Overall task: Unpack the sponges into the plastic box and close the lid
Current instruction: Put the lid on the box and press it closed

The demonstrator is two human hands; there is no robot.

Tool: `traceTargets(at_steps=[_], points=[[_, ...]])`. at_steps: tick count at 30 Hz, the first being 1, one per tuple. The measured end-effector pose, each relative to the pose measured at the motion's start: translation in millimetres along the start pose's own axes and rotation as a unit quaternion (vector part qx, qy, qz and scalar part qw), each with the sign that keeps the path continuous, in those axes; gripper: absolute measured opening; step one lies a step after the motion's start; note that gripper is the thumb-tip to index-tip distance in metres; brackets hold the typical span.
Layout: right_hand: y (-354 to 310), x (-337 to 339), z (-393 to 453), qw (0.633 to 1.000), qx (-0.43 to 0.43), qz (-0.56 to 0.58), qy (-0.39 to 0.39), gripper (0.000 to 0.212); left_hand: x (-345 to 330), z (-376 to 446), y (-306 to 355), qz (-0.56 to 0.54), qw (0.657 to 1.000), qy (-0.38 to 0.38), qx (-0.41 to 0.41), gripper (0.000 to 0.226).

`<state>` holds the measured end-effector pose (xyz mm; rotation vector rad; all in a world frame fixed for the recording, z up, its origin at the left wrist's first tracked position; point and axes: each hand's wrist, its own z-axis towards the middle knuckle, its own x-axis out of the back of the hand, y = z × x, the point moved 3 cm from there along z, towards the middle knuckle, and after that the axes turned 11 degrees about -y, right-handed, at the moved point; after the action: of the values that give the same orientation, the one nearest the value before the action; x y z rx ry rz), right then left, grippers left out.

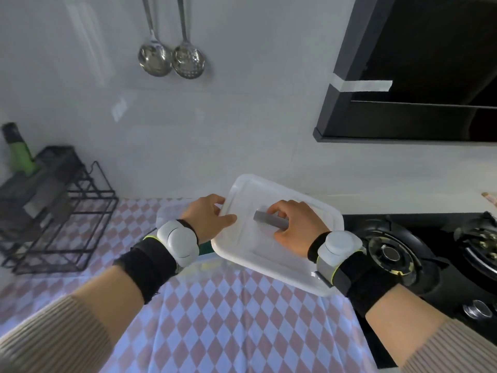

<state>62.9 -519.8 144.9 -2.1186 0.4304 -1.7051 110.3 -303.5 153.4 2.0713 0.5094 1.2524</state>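
Over the checked cloth | right hand curled round the lid handle | left hand pinching lid's edge | box mostly hidden beneath | level lid, align corners, press evenly.

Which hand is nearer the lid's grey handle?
Right. The right hand is wrapped around the grey handle of the lid; the left hand grips the lid's left edge, clear of it.

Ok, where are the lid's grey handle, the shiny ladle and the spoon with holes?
grey handle (pixel 265 217), head view, its bare left end.
ladle (pixel 154 60), head view, middle of its bowl.
slotted spoon (pixel 188 61), head view, middle of its holed bowl.
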Motion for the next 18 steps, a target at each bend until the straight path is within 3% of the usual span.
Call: traceTargets(at_steps=[9, 15, 18], points=[[-68.3, -43.6, 56.5, 0.989, 0.121, -0.044, -0.072, 0.045, 38.5, -27.2, -79.8, 0.032, 0.988, 0.075, 0.133, 0.046], [-97.0, -63.5, 92.2, 0.981, 0.146, -0.086, -0.094, 0.046, 48.3, -23.6, -116.3, -0.008, 0.977, 0.081, 0.198, 0.023], [-101.7, -73.0, 106.3, 0.980, 0.140, -0.092, -0.107, 0.047, 50.1, -17.3, -131.1, -0.035, 0.972, 0.083, 0.215, 0.025]])
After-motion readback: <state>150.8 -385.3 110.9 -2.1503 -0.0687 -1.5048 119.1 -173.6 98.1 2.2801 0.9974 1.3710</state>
